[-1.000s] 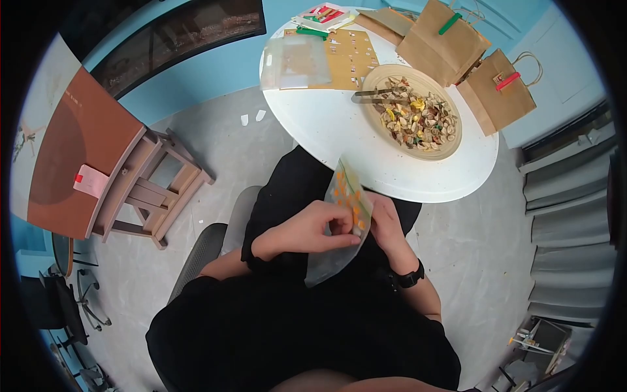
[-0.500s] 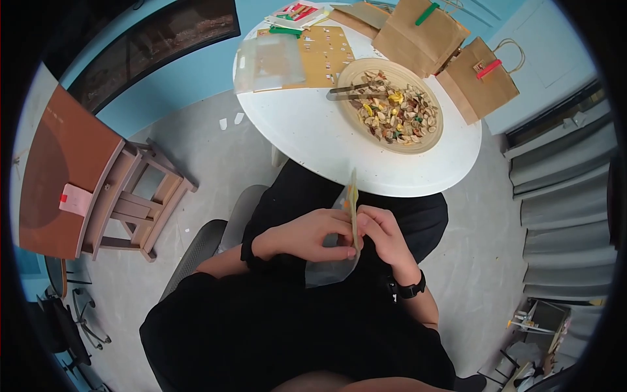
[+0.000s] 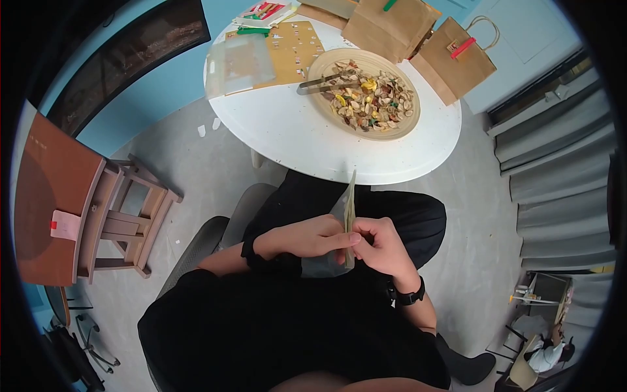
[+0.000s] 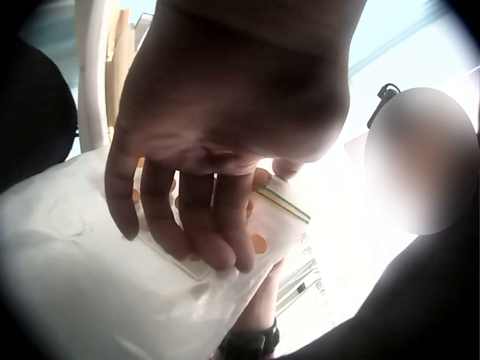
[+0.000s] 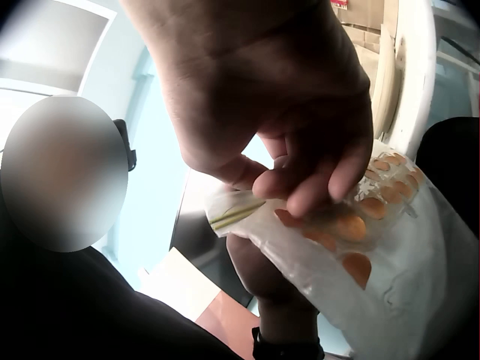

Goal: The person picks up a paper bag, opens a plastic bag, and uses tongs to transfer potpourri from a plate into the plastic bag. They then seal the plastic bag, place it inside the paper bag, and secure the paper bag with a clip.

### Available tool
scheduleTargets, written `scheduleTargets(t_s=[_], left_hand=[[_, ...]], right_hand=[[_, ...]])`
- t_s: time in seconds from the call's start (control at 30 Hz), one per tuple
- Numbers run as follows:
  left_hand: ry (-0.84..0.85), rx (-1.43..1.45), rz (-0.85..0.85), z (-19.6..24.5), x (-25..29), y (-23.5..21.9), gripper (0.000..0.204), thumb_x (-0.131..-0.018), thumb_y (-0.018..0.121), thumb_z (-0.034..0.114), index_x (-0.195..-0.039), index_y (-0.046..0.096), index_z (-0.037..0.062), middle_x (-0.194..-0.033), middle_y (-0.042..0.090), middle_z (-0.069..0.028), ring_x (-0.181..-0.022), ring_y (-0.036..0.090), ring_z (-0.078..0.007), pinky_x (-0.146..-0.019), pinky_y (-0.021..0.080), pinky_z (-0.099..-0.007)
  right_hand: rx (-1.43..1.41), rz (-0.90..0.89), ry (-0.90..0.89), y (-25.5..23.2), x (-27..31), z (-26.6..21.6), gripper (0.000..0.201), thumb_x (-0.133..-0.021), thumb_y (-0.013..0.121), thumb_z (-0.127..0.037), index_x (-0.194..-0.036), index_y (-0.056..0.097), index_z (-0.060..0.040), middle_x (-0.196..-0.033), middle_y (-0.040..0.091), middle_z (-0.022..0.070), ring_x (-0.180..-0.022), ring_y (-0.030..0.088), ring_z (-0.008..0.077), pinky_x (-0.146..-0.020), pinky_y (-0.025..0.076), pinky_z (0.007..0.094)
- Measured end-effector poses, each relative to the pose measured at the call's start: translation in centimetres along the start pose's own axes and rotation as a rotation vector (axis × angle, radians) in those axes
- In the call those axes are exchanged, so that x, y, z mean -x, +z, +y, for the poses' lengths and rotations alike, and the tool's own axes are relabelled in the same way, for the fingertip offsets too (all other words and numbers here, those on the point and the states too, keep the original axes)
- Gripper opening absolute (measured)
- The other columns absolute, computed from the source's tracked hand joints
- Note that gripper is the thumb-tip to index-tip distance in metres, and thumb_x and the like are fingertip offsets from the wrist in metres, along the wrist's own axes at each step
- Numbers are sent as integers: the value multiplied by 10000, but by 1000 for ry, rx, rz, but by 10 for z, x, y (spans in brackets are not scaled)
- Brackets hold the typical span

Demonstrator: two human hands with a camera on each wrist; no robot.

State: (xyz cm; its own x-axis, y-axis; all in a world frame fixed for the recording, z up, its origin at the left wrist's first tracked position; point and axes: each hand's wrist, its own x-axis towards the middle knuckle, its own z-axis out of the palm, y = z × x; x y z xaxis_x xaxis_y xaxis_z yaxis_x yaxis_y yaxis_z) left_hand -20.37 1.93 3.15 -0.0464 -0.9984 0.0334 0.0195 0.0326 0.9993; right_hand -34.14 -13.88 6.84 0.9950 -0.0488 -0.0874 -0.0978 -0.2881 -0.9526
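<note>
A translucent zip-lock bag (image 3: 350, 215) with orange dots is held upright above the lap, seen nearly edge-on from the head. My left hand (image 3: 304, 236) grips it from the left, its thumb at the near edge. In the left wrist view the fingers (image 4: 199, 217) of that hand bend down over the bag's face, close to the green and yellow zip strip (image 4: 283, 205). From the other side my right hand (image 3: 385, 247) pinches the bag's edge with curled fingers, close by the left thumb. The right wrist view shows its fingertips (image 5: 306, 201) beside the strip.
Ahead stands a white round table (image 3: 274, 140) bearing a round tray (image 3: 318, 65) of mixed dried pieces with tongs (image 3: 320, 81) on it. Brown paper bags (image 3: 385, 29) stand at its back right, and a sticker-dotted kraft sheet (image 3: 287, 52) lies left. A brown wooden desk (image 3: 59, 170) is at far left.
The bag has turned from showing its dotted face to edge-on. My hands have come closer together along its edge. The head view has shifted, so the table appears further left and higher.
</note>
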Motion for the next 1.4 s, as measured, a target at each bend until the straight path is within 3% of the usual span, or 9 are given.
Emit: scheduleTargets(t_s=[0.37, 0.6, 0.77, 0.83, 0.87, 1.07, 1.13, 1.23, 1.4], left_hand=[[-155, -60, 355, 6, -2, 14, 323, -992, 596, 249, -873, 700, -33, -719, 633, -38, -699, 564, -74, -647, 484, -307], [92, -482, 356, 44, -2, 29, 322, -950, 562, 108, -1258, 608, 29, -797, 673, -183, -681, 666, -383, -642, 529, -404], [38, -509, 493, 57, -5, 27, 473, -944, 562, 49, -1413, 608, 82, -843, 716, -155, -692, 724, -216, -684, 570, -348], [245, -540, 706, 40, -4, 9, 498, -918, 514, -27, -1400, 614, 47, -865, 744, -127, -661, 700, -139, -640, 569, -304], [179, -237, 770, 51, -2, 8, 552, -875, 478, -92, -1396, 614, 30, -900, 754, -97, -646, 675, -99, -620, 560, -252], [239, -440, 644, 42, -26, 10, 555, -866, 474, -116, -1388, 612, 12, -919, 748, -99, -620, 668, -99, -618, 558, -235], [259, -340, 624, 42, -34, 12, 506, -862, 555, -40, -1359, 629, 18, -752, 686, -142, -605, 680, -202, -601, 529, -298], [233, -186, 662, 47, -37, -8, 523, -894, 517, -76, -1403, 597, 8, -906, 736, -87, -660, 667, -96, -649, 556, -231], [234, -296, 302, 51, -41, -15, 568, -883, 684, -2, -1438, 568, 19, -958, 723, -76, -722, 663, -79, -739, 547, -267]], right_hand=[[267, 134, -472, 0, 16, -22, 107, -766, 714, -4, -734, 613, -22, -666, 601, 83, -685, 619, 272, -603, 490, 359], [382, 429, -372, 10, 18, -25, 295, -807, 809, -115, -730, 534, -44, -696, 596, 116, -650, 617, 314, -597, 499, 369], [435, 513, -343, -5, 32, -22, 96, -871, 725, -83, -853, 678, -2, -679, 592, 145, -576, 595, 280, -567, 479, 347], [413, 612, -191, -31, 45, -20, 116, -844, 696, -36, -758, 627, 1, -614, 547, 122, -526, 559, 214, -524, 439, 325], [491, 658, -173, -47, 53, -18, 143, -832, 688, -27, -730, 593, 5, -601, 537, 114, -515, 547, 184, -509, 423, 316], [506, 1033, -274, -54, 34, -43, 79, -827, 680, -21, -847, 604, -18, -604, 571, 63, -544, 553, 115, -555, 477, 249], [554, 954, -196, -61, 37, -51, 117, -824, 673, -4, -937, 648, -14, -611, 584, 55, -551, 571, 114, -572, 484, 246], [538, 807, -245, -85, 53, -56, 225, -807, 668, 20, -1026, 708, -16, -634, 613, 54, -558, 586, 117, -588, 487, 249], [474, 588, -479, -100, 76, -79, 182, -807, 660, 10, -953, 768, 3, -710, 689, 75, -593, 591, 114, -592, 473, 264]])
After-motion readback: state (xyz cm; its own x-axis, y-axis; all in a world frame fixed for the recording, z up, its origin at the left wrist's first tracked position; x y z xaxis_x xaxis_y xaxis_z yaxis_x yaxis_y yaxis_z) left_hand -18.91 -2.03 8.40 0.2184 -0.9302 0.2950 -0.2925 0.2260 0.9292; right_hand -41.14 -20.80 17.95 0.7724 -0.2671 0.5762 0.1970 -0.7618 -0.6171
